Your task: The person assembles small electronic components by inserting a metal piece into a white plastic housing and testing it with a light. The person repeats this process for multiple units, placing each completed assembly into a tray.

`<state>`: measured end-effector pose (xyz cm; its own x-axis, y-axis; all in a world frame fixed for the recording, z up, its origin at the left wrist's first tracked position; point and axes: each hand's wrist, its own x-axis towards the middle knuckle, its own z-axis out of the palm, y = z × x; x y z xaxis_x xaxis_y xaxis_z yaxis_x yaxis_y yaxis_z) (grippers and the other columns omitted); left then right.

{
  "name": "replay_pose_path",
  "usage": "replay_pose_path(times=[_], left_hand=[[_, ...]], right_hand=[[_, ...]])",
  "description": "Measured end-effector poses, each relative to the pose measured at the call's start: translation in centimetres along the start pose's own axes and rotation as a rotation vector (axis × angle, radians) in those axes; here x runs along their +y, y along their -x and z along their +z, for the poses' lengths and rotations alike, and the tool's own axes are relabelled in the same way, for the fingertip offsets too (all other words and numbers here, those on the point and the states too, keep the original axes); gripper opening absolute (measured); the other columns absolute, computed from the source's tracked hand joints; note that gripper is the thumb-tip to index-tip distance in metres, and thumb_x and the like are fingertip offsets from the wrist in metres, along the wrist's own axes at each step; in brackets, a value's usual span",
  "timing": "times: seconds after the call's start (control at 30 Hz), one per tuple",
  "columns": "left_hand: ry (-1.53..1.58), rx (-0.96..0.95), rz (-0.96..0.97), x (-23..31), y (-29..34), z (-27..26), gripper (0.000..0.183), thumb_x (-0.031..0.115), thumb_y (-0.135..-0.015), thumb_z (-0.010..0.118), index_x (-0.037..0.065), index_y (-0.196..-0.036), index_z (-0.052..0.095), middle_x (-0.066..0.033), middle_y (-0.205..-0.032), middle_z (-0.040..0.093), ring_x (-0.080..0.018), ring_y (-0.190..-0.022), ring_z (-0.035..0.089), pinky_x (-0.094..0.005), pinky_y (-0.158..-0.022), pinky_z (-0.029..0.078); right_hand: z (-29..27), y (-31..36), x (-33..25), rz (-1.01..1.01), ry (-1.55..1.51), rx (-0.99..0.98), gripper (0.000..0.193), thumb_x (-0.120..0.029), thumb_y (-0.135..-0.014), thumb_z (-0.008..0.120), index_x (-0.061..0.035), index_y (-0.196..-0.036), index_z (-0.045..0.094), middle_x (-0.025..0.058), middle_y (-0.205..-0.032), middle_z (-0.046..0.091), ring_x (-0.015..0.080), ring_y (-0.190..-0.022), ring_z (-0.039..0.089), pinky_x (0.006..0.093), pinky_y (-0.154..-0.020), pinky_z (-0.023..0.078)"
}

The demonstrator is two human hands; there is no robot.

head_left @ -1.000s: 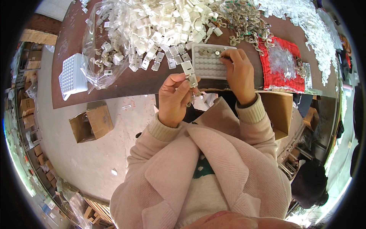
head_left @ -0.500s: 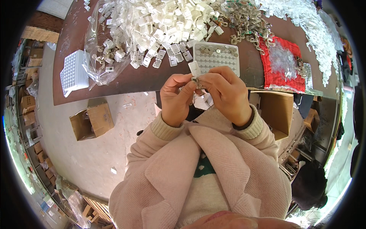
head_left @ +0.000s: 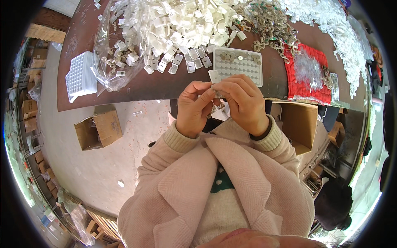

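Note:
My left hand (head_left: 193, 109) and my right hand (head_left: 245, 103) meet above the table's front edge, fingers closed in pinches. From between their fingertips a small white plastic case (head_left: 214, 76) sticks up, held by my left hand. A small bundle of thin wire (head_left: 216, 108) hangs below the fingertips. What my right fingertips grip at the case's lower end is hidden. Just behind my hands lies a white pocketed tray (head_left: 237, 75), with round silvery coin cells (head_left: 240, 58) in its far rows.
White plastic cases (head_left: 178, 25) are heaped on the brown table (head_left: 132, 89) beside a clear bag. Coiled wires (head_left: 273, 25), a red cloth (head_left: 304, 74) with clear bits, and translucent pieces (head_left: 331, 29) lie rightward. Stacked white trays (head_left: 81, 76) stand left. Cardboard boxes (head_left: 108, 128) sit below.
The white case between my hands has sunk slightly and tilted, and my right fingers have closed in over its lower end. The whole view has shifted slightly.

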<state>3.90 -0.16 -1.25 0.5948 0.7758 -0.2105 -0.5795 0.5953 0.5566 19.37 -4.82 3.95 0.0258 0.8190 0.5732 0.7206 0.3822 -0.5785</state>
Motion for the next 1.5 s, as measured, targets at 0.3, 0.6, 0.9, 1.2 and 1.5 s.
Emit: replay_pose_path(times=[0.3,0.6,0.9,1.2,1.5], left_hand=[[-0.061,0.076,0.037,0.2,-1.0,-0.6,0.008,0.006,-0.099,0.058,0.004,-0.107,0.062,-0.0177,-0.103,0.071,-0.0083,-0.067,0.062,-0.0158,-0.041,0.033],[0.0,0.096,0.03,0.6,-1.0,-1.0,0.009,0.002,-0.097,0.063,0.004,-0.105,0.06,-0.0142,-0.097,0.072,-0.009,-0.064,0.062,-0.0161,-0.042,0.033],[0.008,0.024,0.067,0.9,-0.3,-0.2,0.01,-0.001,-0.096,0.063,0.003,-0.104,0.062,-0.0098,-0.092,0.069,-0.0128,-0.069,0.067,-0.0164,-0.043,0.039],[0.009,0.074,0.019,0.6,0.5,0.2,0.009,0.004,-0.097,0.062,0.005,-0.106,0.066,-0.006,-0.092,0.071,-0.0087,-0.067,0.063,-0.0155,-0.045,0.039],[0.085,0.002,0.001,0.5,0.9,-0.3,0.011,0.0,-0.095,0.064,0.003,-0.105,0.066,-0.0088,-0.098,0.071,-0.0139,-0.08,0.067,-0.0247,-0.067,0.057]], right_hand=[[1.7,-1.4,4.3,0.162,0.426,0.095,0.026,0.0,-0.081,0.072,-0.0088,-0.106,0.074,0.0071,-0.09,0.064,0.0261,-0.083,0.061,0.0367,-0.069,0.05],[1.4,-1.8,3.2,0.113,0.3,0.059,0.019,0.0,-0.08,0.073,-0.0072,-0.097,0.073,0.0072,-0.089,0.069,0.0272,-0.08,0.065,0.0362,-0.071,0.053],[0.9,-0.8,-0.1,0.017,0.081,0.024,0.02,0.004,-0.08,0.067,-0.0042,-0.098,0.066,0.0094,-0.089,0.068,0.0294,-0.077,0.065,0.0379,-0.066,0.053],[-0.4,0.1,-1.2,-0.009,0.066,-0.044,0.024,-0.006,-0.079,0.073,-0.0049,-0.103,0.071,0.007,-0.094,0.067,0.0258,-0.081,0.066,0.0379,-0.072,0.051],[-0.5,1.7,-1.0,0.011,-0.027,-0.052,0.03,-0.01,-0.079,0.076,-0.0006,-0.107,0.072,0.0125,-0.106,0.065,0.0285,-0.089,0.065,0.0363,-0.076,0.051]])
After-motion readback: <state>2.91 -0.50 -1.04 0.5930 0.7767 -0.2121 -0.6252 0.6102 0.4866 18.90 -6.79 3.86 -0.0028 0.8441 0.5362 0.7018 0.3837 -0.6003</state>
